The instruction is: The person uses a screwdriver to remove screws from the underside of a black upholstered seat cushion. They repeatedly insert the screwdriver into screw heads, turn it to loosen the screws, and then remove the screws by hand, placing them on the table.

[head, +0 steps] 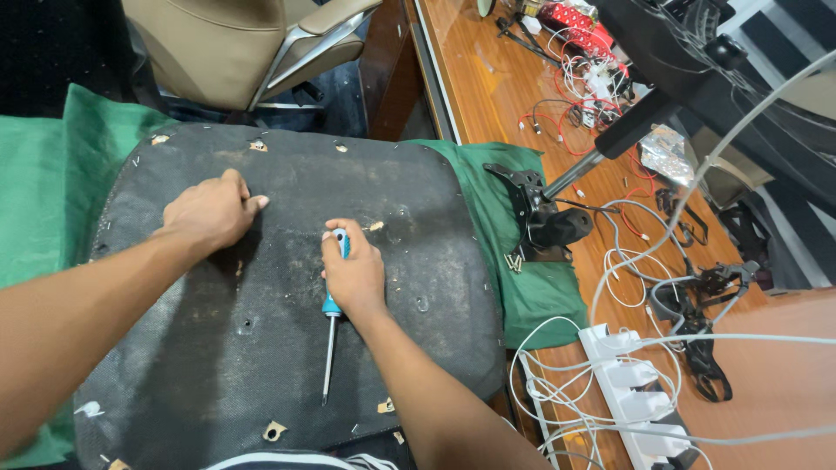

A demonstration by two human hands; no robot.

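Item: upturned chair seat base [261, 348], black fabric underside with staples and torn scraps, lying on a green cloth [35, 200] over a wooden bench [488, 78]. Right hand [354, 277], near the base's centre, grip closed around the blue handle of a screwdriver [330, 335]; the shaft points toward 6 o'clock, tip resting on or just above the fabric, which of the two cannot be told. Left hand [209, 211], at 10 o'clock from the right, grip loosely curled with fingertips pressed on the fabric, holding nothing visible. Step judged: work on the underside fittings, the left hand steadying the base while the tool sits reversed in the fist. Next move would call for turning the tip toward a screw hole or staple and seating it squarely. A detached black chair mechanism [540, 218] lies at 3 o'clock on the cloth's edge. White power strip [627, 392] and tangled cables [644, 261] at 4 o'clock. Beige chair [235, 43] at 12 o'clock, cut off by the frame. Hidden: the handle end inside the fist, the seat's near edge.
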